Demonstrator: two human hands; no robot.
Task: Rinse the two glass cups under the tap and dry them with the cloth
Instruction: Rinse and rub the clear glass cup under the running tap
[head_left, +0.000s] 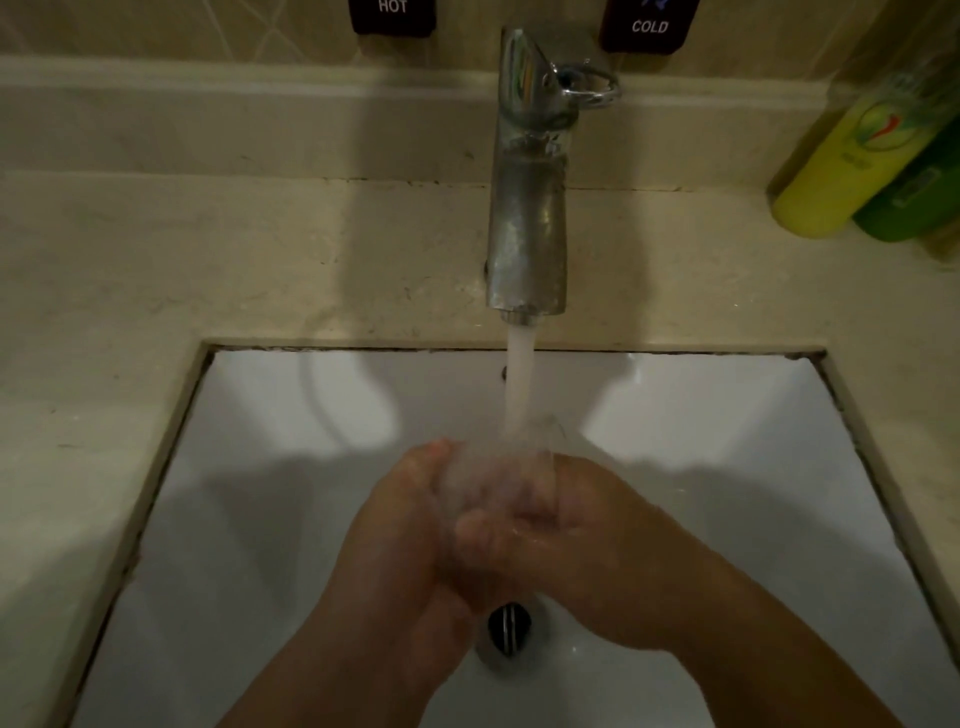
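A chrome tap (527, 208) runs a steady stream of water (521, 384) into the white sink (779, 441). Both my hands meet under the stream, above the drain (510, 626). My left hand (405, 525) curls around the left side of what looks like a clear glass cup (501, 467), and my right hand (608, 535) wraps its right side. Splashing water blurs the cup, with only a faint rim showing where the stream lands. No second cup and no cloth are in view.
A beige stone counter (208, 260) surrounds the sink. A yellow bottle (852, 166) and a green bottle (919, 202) lie at the back right. Dark HOT (392, 13) and COLD (649, 26) labels sit on the wall behind the tap.
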